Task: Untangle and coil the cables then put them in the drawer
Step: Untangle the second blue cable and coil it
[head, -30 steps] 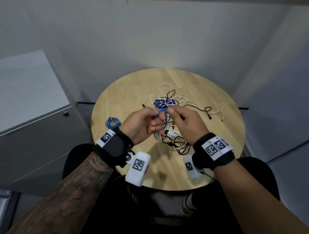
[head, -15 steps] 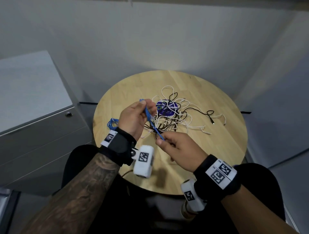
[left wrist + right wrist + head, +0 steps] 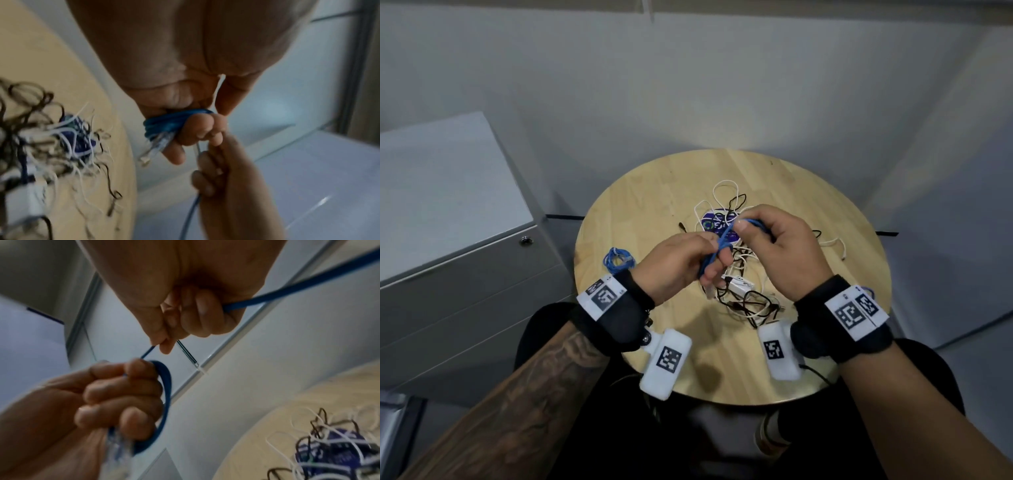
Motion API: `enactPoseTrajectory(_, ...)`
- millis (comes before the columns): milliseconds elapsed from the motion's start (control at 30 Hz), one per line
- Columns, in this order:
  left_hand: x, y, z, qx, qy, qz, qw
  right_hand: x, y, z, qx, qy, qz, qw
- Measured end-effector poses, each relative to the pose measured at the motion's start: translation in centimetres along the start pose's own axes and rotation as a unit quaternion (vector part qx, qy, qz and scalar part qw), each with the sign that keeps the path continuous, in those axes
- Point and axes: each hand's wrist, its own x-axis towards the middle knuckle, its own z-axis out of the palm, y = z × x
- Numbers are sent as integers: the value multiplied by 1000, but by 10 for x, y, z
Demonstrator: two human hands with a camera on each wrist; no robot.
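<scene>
Winding the blue cable [image 3: 717, 251] above the table [image 3: 640, 212].
My left hand [image 3: 678, 265] grips its coil, plug end pointing down; my right hand [image 3: 779, 246] pinches the strand running up-right between them.

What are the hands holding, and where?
Both hold the blue cable: left hand grips its wound loops, right hand pinches the free length.

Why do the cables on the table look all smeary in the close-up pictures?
In the left wrist view the cable tangle is blurred, while the blue cable near the camera looks sharper. In the right wrist view the tangle is soft too. The head view is sharper but dim, and bends the wall lines.
</scene>
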Motion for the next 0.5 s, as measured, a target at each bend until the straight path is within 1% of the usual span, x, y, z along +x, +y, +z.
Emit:
enactPoseTrajectory(33, -3, 3, 0, -33, -14, -9, 999, -1, 5, 4, 12, -1, 3, 1000)
enactPoseTrajectory(100, -6, 7, 1, -117, -35, -13, 992, -6, 9, 14, 47, -25, 9, 999)
enactPoseTrajectory(167, -8, 9, 0, -206, -31, -1, 978, -15, 12, 27, 108, -66, 50, 991)
enactPoseTrajectory(200, -8, 9, -2, -254, -18, 8, 967, -20, 15, 33, 114, -87, 69, 987)
enactPoseTrajectory(267, -5, 8, -8, -328, 28, 41, 943, -33, 21, 40, 50, -129, 67, 988)
enactPoseTrajectory(300, -2, 7, -12, -343, 57, 61, 936, -40, 23, 43, 15, -149, 59, 987)
enactPoseTrajectory(367, 3, 1, -18, -331, 113, 90, 933, -51, 25, 44, -32, -186, 41, 981)
enactPoseTrajectory(500, 10, -15, -22, -225, 202, 106, 947, -58, 13, 38, -142, -224, -25, 964)
